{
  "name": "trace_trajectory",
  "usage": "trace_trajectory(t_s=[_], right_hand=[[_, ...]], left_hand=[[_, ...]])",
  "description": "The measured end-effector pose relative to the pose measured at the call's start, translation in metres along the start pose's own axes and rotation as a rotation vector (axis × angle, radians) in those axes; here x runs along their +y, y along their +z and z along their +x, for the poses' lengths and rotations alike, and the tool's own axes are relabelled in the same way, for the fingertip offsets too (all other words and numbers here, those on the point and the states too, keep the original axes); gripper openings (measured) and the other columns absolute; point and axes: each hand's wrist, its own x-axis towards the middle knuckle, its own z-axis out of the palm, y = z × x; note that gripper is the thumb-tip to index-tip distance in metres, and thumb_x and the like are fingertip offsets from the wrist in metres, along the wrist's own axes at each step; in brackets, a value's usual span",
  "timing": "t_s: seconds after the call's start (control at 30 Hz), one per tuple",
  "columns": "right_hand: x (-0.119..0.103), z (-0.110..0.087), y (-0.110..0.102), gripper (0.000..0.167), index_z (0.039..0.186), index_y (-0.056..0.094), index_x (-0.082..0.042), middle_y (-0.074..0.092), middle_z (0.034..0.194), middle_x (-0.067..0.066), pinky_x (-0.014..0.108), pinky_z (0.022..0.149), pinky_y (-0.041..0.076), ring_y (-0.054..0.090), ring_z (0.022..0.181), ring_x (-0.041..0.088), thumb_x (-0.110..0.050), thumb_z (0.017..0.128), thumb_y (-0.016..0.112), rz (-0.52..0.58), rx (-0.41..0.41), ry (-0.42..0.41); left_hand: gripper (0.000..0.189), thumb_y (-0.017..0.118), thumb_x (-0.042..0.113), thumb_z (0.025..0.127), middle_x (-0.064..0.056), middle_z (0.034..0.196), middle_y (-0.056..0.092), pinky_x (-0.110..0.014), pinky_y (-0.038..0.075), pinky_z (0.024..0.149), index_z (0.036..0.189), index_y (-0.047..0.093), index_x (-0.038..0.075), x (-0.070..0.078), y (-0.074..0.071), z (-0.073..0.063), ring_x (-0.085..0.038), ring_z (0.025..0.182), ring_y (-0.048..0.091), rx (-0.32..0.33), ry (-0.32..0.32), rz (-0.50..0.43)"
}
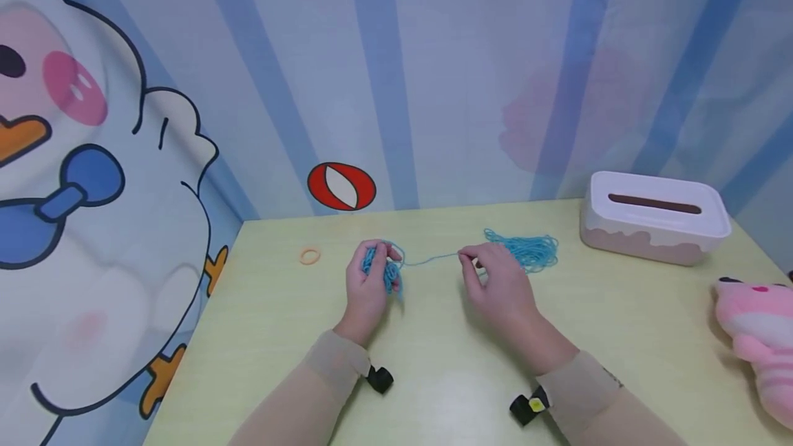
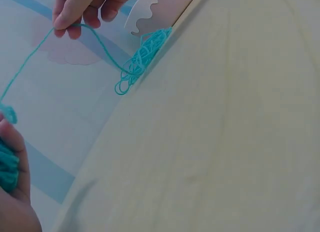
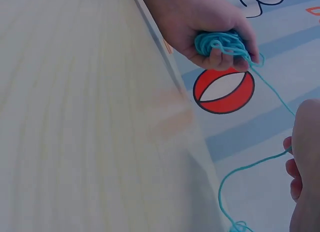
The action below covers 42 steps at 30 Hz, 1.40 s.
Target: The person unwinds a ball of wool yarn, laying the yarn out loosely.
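My left hand (image 1: 368, 284) grips a loose bundle of blue yarn (image 1: 390, 272), its fingers curled round the strands; the right wrist view shows the same yarn bundle (image 3: 220, 43) in the palm. A single yarn strand (image 1: 431, 258) runs from it to my right hand (image 1: 498, 281), which pinches the strand between thumb and fingertips. Beyond the pinch, the strand sags to a looped pile of blue yarn (image 1: 534, 252) on the table, as the left wrist view shows. In the head view, the right hand partly covers that pile's near left side.
On the pale table (image 1: 434, 377), a peach-coloured ring (image 1: 310, 256) lies left of the left hand. A white and pink tissue box (image 1: 654, 217) stands at the back right, and a pink plush toy (image 1: 758, 346) lies at the right edge. Behind is a printed curtain (image 1: 458, 74).
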Motion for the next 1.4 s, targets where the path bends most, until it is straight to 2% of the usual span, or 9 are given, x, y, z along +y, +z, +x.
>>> trace_trajectory(t_s=[0.23,0.4,0.57,0.73,0.87,1.03,1.17,1.3,1.4], right_hand=[[0.028,-0.005,-0.032,0.011,0.110,0.080,-0.003,0.080,0.099,0.012,0.038,0.068,0.058,0.072,0.086,0.028,-0.008,0.101,0.075,0.013,0.100,0.027],[0.046,-0.007,-0.056,0.010,0.109,0.080,-0.003,0.077,0.093,0.011,0.026,0.065,0.049,0.067,0.078,0.027,-0.006,0.100,0.075,0.000,0.110,0.078],[0.060,-0.015,-0.073,0.010,0.108,0.081,-0.003,0.076,0.094,0.011,0.025,0.062,0.046,0.062,0.072,0.023,-0.006,0.099,0.077,-0.041,0.101,0.123],[0.074,-0.020,-0.089,0.015,0.111,0.081,-0.001,0.074,0.097,0.015,0.029,0.065,0.050,0.067,0.077,0.026,-0.010,0.101,0.074,-0.077,0.035,0.205],[0.087,-0.020,-0.099,0.022,0.115,0.080,0.000,0.075,0.099,0.017,0.034,0.068,0.050,0.068,0.081,0.029,-0.017,0.105,0.070,-0.117,-0.098,0.326],[0.100,-0.021,-0.103,0.032,0.120,0.079,0.003,0.080,0.106,0.022,0.054,0.081,0.058,0.070,0.094,0.039,-0.022,0.106,0.066,-0.177,-0.284,0.446],[0.106,-0.021,-0.101,0.033,0.121,0.079,0.003,0.080,0.113,0.025,0.065,0.094,0.057,0.071,0.107,0.049,-0.023,0.105,0.066,-0.185,-0.372,0.497],[0.102,-0.020,-0.097,0.029,0.118,0.079,0.000,0.080,0.107,0.021,0.057,0.086,0.056,0.070,0.098,0.042,-0.021,0.103,0.067,-0.178,-0.381,0.497],[0.090,-0.020,-0.092,0.026,0.118,0.078,-0.001,0.075,0.108,0.020,0.055,0.082,0.055,0.068,0.096,0.039,-0.017,0.101,0.065,-0.159,-0.293,0.452]], left_hand=[[0.023,0.051,0.017,0.118,-0.001,0.089,0.065,-0.023,0.055,0.057,0.123,0.063,-0.001,0.000,0.000,-0.001,-0.015,0.060,0.058,0.022,0.031,0.018],[0.019,0.056,0.016,0.115,-0.003,0.081,0.060,-0.023,0.057,0.059,0.123,0.068,0.004,0.001,-0.002,-0.002,-0.016,0.061,0.059,0.029,0.021,0.059],[0.027,0.057,0.015,0.114,-0.002,0.079,0.058,-0.022,0.057,0.061,0.128,0.066,-0.005,0.002,-0.002,-0.002,-0.016,0.061,0.058,0.018,-0.001,0.057],[0.028,0.060,0.020,0.114,-0.002,0.081,0.059,-0.021,0.057,0.061,0.127,0.068,-0.003,0.003,-0.003,-0.002,-0.014,0.062,0.056,0.036,-0.005,0.093],[0.023,0.064,0.025,0.113,-0.002,0.086,0.062,-0.020,0.056,0.061,0.122,0.072,0.005,0.004,-0.003,-0.003,-0.014,0.063,0.056,0.055,-0.004,0.116],[0.022,0.066,0.027,0.112,-0.004,0.089,0.064,-0.021,0.056,0.060,0.120,0.071,0.007,0.003,-0.003,-0.003,-0.015,0.062,0.057,0.052,-0.011,0.105],[0.019,0.068,0.027,0.111,-0.006,0.093,0.064,-0.021,0.057,0.061,0.118,0.071,0.010,0.002,-0.003,-0.002,-0.015,0.064,0.059,0.045,-0.026,0.100],[0.017,0.069,0.027,0.111,-0.007,0.098,0.064,-0.021,0.058,0.063,0.118,0.070,0.012,0.001,-0.002,-0.002,-0.017,0.067,0.061,0.032,-0.047,0.098],[0.016,0.069,0.026,0.111,-0.007,0.100,0.065,-0.021,0.059,0.064,0.119,0.070,0.012,0.001,-0.002,-0.002,-0.018,0.069,0.062,0.022,-0.057,0.098]])
